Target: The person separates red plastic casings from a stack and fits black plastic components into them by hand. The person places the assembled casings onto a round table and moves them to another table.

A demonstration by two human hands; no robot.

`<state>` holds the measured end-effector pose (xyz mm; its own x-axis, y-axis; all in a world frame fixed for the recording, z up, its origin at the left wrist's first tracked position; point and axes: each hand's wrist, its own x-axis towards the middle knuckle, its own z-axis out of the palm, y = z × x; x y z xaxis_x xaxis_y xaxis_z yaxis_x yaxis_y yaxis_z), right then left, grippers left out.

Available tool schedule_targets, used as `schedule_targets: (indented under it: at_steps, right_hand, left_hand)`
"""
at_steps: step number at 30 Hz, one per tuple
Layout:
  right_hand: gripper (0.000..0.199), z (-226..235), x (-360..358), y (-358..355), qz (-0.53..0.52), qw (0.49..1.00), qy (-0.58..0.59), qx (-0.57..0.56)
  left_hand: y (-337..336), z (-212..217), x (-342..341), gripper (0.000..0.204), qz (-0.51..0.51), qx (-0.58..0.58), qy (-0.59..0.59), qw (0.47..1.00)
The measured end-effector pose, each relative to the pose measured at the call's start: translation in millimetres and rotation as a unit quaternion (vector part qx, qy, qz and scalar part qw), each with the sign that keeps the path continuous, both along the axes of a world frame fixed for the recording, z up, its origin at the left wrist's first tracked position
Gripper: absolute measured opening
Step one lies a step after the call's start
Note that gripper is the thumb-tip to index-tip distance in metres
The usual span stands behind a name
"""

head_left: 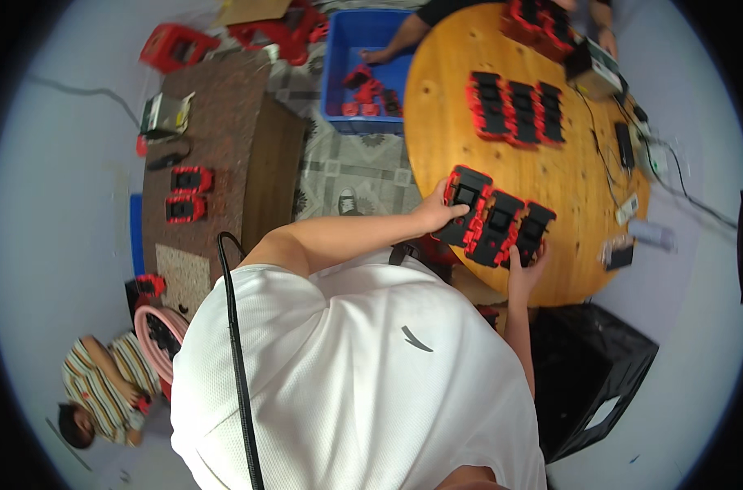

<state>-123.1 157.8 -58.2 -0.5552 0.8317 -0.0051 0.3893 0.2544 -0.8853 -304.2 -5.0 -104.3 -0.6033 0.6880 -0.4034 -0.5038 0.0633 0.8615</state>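
My left hand (439, 211) grips the left end of a row of three red-and-black plastic housings (499, 224), its thumb on top of the leftmost one. At the right end, my right hand (527, 268) has its fingers closed round the lower edge of the last housing. The row is held tilted over the near edge of the round wooden table (445, 90). Farther back on that table lies a similar row of housings (520, 110). The undersides of the held housings are hidden.
A blue bin (363, 124) with red parts stands beyond the table, a co-worker's arm (402, 41) reaching in. More housings (541, 28) and a box (593, 69) sit at the back. Cables (604, 155) run along the right. Left is a brown table (216, 106); a person (110, 376) sits lower left.
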Motion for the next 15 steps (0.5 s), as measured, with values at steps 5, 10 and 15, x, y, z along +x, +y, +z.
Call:
schedule_targets:
  at_steps: [5,10,15]
  right_hand:
    - [0.071,45.1,-84.2,-66.7,0.073,0.992,-0.061,0.085]
    - [0.071,44.9,-221.5,-140.8,0.189,0.976,-0.026,0.104]
    - [0.068,23.0,-384.1,-253.1,0.365,0.924,0.034,0.107]
  left_hand:
    - [-75.4,17.2,-50.5,0.065,0.074,-0.003,0.038,0.997]
    - [-180.3,27.0,-136.1,0.069,0.245,0.085,0.027,0.965]
    - [-322.9,20.2,-219.5,0.06,0.411,0.024,0.058,0.91]
